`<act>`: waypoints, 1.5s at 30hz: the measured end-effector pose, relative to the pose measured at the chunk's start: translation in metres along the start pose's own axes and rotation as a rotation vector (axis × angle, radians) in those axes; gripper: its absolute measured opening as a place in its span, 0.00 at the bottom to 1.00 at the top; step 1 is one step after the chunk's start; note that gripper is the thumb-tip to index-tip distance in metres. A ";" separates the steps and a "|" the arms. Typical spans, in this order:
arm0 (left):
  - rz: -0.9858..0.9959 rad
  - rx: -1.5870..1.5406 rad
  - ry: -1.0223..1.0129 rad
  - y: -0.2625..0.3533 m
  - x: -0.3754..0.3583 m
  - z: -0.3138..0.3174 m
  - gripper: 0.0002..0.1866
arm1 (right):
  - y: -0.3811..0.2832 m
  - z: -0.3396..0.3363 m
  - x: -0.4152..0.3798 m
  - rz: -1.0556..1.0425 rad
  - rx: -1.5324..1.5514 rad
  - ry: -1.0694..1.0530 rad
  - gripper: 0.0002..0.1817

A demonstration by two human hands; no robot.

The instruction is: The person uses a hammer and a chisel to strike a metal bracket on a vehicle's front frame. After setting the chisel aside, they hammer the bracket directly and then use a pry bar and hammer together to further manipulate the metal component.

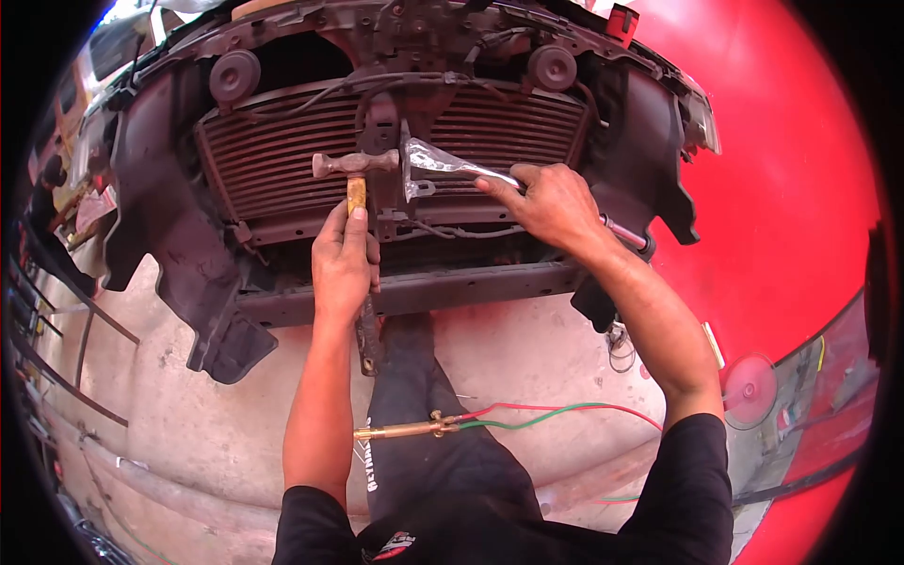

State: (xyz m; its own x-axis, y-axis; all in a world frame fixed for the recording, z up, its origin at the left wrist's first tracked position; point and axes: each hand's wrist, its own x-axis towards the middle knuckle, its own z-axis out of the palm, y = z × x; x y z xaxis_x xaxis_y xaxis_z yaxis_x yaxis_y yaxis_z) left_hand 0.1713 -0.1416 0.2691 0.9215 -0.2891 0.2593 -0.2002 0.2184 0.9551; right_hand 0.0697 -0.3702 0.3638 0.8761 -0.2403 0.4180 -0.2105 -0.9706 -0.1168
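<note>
My left hand [343, 264] is closed around the yellow handle of a hammer [353, 166], close under its head. The hammer head lies level in front of the upright centre bracket [382, 141] of a stripped car front. My right hand [557, 205] grips a shiny metal tool [443, 160] that flares to a wide flat end. That wide end meets a small upright metal plate [406, 165] beside the bracket, right of the hammer head. Below my left hand a dark bar [367, 344] with a hole at its end hangs down.
Behind the bracket is a finned radiator [282, 141], with two round horns [235, 75] above. A lower crossmember [452, 287] runs across. A brass torch [400, 430] with red and green hoses [556, 410] lies across my legs. A red car panel [772, 169] stands right; metal rails [85, 358] left.
</note>
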 end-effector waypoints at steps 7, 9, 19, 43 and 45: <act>0.020 0.004 0.028 -0.009 0.008 0.000 0.20 | -0.003 0.000 0.000 0.037 0.045 -0.028 0.41; 0.006 -0.068 0.073 -0.007 0.006 -0.001 0.20 | 0.000 0.003 0.002 0.029 0.024 -0.021 0.41; -0.020 -0.041 0.041 -0.011 0.006 0.000 0.22 | 0.005 0.008 -0.001 0.012 0.073 0.014 0.40; 0.097 -0.114 0.128 0.017 0.004 -0.006 0.21 | 0.002 0.004 -0.011 -0.022 0.074 0.113 0.34; 0.101 -0.105 0.115 0.018 0.003 -0.004 0.21 | 0.004 0.002 -0.009 -0.070 0.031 0.194 0.34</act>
State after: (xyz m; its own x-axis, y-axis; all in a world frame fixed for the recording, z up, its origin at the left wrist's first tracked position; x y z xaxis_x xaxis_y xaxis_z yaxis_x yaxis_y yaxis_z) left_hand 0.1718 -0.1352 0.2870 0.9318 -0.1534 0.3289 -0.2632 0.3384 0.9035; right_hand 0.0619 -0.3721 0.3573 0.7877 -0.1734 0.5912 -0.1357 -0.9848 -0.1081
